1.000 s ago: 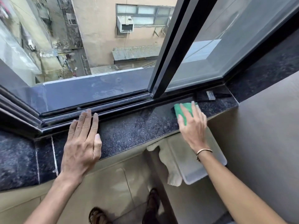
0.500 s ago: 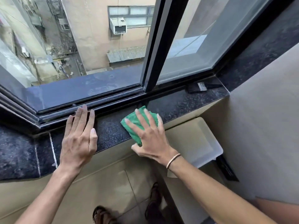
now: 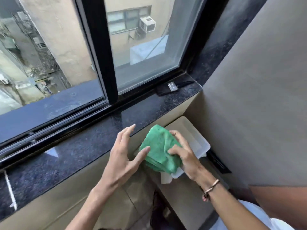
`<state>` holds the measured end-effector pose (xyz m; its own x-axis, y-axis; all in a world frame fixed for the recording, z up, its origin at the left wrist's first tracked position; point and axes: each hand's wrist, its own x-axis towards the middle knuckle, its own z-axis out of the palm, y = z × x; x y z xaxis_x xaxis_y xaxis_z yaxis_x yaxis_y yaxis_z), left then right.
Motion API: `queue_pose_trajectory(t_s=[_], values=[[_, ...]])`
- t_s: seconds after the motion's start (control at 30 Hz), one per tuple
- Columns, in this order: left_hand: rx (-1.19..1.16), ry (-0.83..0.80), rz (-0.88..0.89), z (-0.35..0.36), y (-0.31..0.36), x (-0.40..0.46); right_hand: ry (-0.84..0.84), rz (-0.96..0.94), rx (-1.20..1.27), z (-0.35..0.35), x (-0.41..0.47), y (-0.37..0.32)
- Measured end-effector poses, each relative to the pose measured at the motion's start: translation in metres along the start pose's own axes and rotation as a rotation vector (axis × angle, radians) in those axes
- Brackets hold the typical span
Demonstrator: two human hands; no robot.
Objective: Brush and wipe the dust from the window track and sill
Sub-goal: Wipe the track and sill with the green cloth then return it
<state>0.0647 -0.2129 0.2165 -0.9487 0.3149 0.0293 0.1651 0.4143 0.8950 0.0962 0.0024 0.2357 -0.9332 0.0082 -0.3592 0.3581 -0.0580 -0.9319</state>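
Observation:
A folded green cloth [image 3: 159, 150] is held off the sill, in front of its near edge, over a white tray. My right hand [image 3: 184, 153] grips the cloth from the right. My left hand [image 3: 124, 151] is spread, with its thumb touching the cloth's left side and its fingers apart. The dark speckled stone sill [image 3: 83, 146] runs from lower left to upper right. Behind it lies the black window track [image 3: 54, 128]. A black brush [image 3: 172, 87] with a metal band lies at the sill's far right corner.
A white plastic tray [image 3: 197, 138] sits below the sill on the right, with a pale rag [image 3: 166, 179] hanging at its corner. A black window frame post [image 3: 101, 52] stands upright. A beige wall [image 3: 257, 97] closes the right side. Tiled floor lies below.
My right hand swept the cloth leftward along the sill, then lifted it off toward me. My left hand left the sill and came up to the cloth. The view shifted right.

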Motion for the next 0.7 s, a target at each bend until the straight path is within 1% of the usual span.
queue_pose_trajectory(t_s=[0.03,0.07,0.13,0.17,0.2,0.27,0.3,0.37,0.4,0.47,0.53,0.6,0.7], values=[[-0.151,-0.034,-0.121,0.011,0.009,0.009,0.022,0.039,0.170,-0.007,0.004,-0.007],[-0.301,-0.059,-0.227,0.021,0.016,0.017,0.044,0.066,0.262,-0.013,0.010,-0.013],[-0.571,-0.094,-0.370,0.038,0.025,0.033,0.076,0.091,0.262,-0.028,0.027,-0.024],[-0.654,-0.079,-0.414,0.048,0.029,0.039,0.093,0.089,0.210,-0.036,0.037,-0.027],[-0.688,-0.044,-0.447,0.058,0.030,0.045,0.120,0.093,0.151,-0.047,0.047,-0.028],[-0.680,0.033,-0.531,0.084,0.026,0.053,0.156,0.143,0.092,-0.074,0.065,-0.020],[-0.677,0.053,-0.590,0.100,0.020,0.056,0.144,0.193,0.099,-0.090,0.073,-0.011],[-0.687,0.063,-0.722,0.138,0.004,0.060,0.104,0.298,0.095,-0.119,0.088,0.014],[-0.683,0.060,-0.783,0.159,-0.006,0.062,0.111,0.338,0.049,-0.133,0.096,0.031],[-0.634,0.043,-0.860,0.200,-0.027,0.067,0.187,0.381,-0.057,-0.157,0.114,0.064],[-0.539,0.014,-0.874,0.236,-0.049,0.076,0.270,0.392,-0.120,-0.176,0.133,0.098],[-0.426,-0.004,-0.876,0.267,-0.068,0.089,0.335,0.363,-0.199,-0.192,0.152,0.129],[-0.301,0.000,-0.890,0.304,-0.090,0.108,0.332,0.282,-0.446,-0.206,0.178,0.166]])
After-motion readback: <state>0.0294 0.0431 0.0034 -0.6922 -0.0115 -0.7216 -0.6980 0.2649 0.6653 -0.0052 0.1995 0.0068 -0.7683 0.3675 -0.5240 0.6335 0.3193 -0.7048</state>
